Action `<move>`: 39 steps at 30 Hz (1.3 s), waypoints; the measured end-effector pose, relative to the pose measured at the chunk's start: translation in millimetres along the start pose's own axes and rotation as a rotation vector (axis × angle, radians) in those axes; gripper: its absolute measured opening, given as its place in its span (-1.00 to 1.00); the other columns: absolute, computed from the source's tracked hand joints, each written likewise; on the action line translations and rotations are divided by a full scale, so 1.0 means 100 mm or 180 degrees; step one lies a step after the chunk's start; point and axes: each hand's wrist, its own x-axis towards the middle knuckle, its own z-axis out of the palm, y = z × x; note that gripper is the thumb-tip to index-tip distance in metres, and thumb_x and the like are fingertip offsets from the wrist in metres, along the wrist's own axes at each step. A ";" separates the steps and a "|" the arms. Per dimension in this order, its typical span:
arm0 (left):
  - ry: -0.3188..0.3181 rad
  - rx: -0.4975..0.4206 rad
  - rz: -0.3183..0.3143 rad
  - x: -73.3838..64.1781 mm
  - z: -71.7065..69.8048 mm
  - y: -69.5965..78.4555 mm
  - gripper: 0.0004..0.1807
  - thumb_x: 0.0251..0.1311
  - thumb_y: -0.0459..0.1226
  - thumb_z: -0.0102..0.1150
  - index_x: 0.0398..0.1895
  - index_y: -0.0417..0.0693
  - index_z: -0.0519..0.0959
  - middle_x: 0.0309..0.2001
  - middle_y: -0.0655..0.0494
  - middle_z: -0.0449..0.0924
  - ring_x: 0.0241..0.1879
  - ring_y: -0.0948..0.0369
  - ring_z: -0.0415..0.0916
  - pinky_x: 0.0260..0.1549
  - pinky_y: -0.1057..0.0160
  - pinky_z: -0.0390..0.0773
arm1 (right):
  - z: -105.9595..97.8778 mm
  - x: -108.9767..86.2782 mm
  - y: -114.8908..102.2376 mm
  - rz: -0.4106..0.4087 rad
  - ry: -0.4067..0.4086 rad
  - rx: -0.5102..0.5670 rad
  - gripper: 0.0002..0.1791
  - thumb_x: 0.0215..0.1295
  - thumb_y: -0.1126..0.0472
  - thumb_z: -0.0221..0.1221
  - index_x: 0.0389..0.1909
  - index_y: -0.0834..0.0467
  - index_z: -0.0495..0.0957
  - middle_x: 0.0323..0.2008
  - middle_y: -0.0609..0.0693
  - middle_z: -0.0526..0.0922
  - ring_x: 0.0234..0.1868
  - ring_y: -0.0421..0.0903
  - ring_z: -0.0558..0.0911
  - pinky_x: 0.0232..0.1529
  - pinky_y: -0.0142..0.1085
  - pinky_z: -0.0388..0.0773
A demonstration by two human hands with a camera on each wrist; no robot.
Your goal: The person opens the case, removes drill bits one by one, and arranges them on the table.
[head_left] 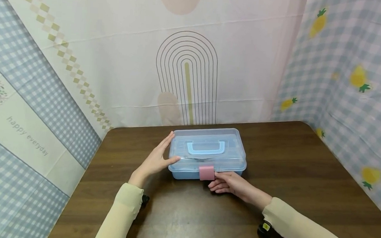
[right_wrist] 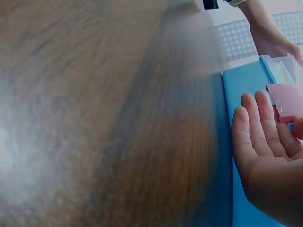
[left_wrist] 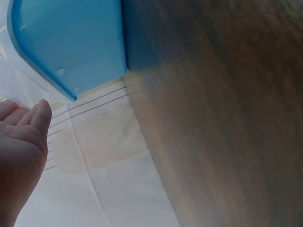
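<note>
A plastic storage box (head_left: pixel 190 174) with a light blue base stands on the table, its clear lid (head_left: pixel 183 136) down and a blue handle (head_left: pixel 206 148) folded flat on top. My left hand (head_left: pixel 156 160) rests at the lid's left side, thumb over the front edge and fingers stretched along the side. At the front, my right hand (head_left: pixel 230 184) pinches the right edge of the pink latch (head_left: pixel 206 173) between thumb and index finger. In the right wrist view the latch (right_wrist: pixel 286 101) stands out from the blue wall, with the other fingers extended below it.
The box sits toward the back of a dark brown wooden table (head_left: pixel 185 212). Behind it hangs a pale patterned cloth (head_left: pixel 131 76); checked cloth (head_left: pixel 346 116) covers the right side. A black wrist device (head_left: pixel 264 229) is on my right sleeve.
</note>
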 end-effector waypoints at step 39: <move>-0.0005 -0.0143 -0.0052 -0.02 0.02 0.00 0.03 0.27 0.12 0.30 0.65 0.21 -0.09 0.61 0.41 -0.27 0.53 0.16 0.01 0.43 0.00 0.12 | -0.09 -0.03 0.00 0.0025 -0.0399 -0.0155 -0.42 0.59 -0.11 -0.04 0.35 0.22 0.49 0.15 0.27 0.61 0.14 0.14 0.63 0.15 -0.09 0.55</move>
